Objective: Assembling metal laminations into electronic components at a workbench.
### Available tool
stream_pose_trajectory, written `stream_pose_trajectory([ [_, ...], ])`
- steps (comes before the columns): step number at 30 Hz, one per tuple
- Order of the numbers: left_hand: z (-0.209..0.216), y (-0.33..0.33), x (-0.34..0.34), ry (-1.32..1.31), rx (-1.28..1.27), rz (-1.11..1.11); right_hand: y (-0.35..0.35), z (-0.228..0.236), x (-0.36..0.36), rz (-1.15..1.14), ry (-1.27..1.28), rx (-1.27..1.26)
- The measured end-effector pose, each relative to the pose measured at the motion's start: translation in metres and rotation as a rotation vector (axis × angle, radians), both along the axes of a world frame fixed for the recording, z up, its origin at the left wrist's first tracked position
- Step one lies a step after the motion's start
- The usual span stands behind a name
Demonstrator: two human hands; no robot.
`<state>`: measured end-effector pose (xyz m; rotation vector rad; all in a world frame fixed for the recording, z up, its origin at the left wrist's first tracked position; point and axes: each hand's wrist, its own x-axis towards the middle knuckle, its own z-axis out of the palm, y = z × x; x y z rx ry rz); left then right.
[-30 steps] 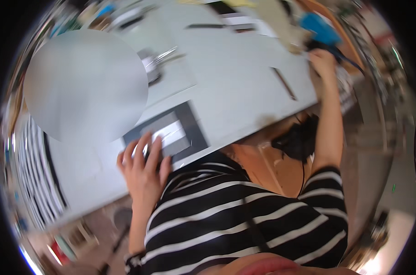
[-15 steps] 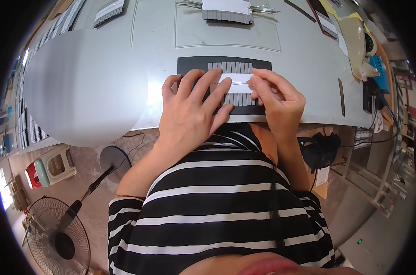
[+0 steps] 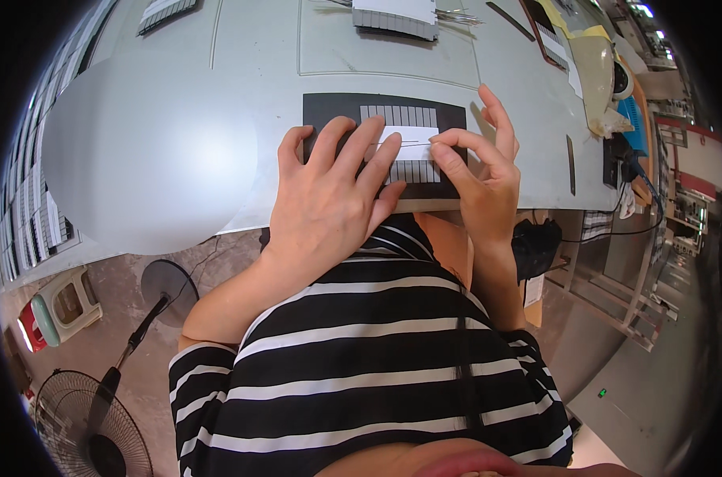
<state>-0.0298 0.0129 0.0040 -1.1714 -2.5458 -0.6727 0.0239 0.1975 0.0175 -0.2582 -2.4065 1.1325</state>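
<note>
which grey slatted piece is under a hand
The slatted piece on the black mat, partly under the left hand; the others lie farther off, untouched.

Strips (image 3: 415, 172) on mat (image 3: 329, 106), stack (image 3: 395, 25) behind, fan (image 3: 105, 453) to left.

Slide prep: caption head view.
Left hand over white-banded grey slatted piece on black mat, right hand pinching thin strand.

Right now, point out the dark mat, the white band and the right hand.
Dark mat (image 3: 326, 107): head view, bare upper-left area.
White band (image 3: 412, 133): head view, bare upper part.
Right hand (image 3: 489, 175): head view, middle of the hand.
</note>
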Motion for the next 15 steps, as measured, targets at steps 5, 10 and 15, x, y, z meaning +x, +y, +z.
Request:
stream_pose_trajectory([
  [5, 0.0, 0.001, 0.002, 0.0, 0.005, -0.007, -0.004, -0.004, -0.002, -0.034, -0.07, 0.097],
  [10, -0.001, 0.001, 0.002, 0.0, 0.015, -0.005, -0.005, -0.009, -0.003, -0.037, -0.066, 0.22],
  [15, 0.0, 0.001, 0.001, -0.006, 0.017, -0.013, -0.008, -0.015, -0.004, -0.068, -0.062, 0.275],
])
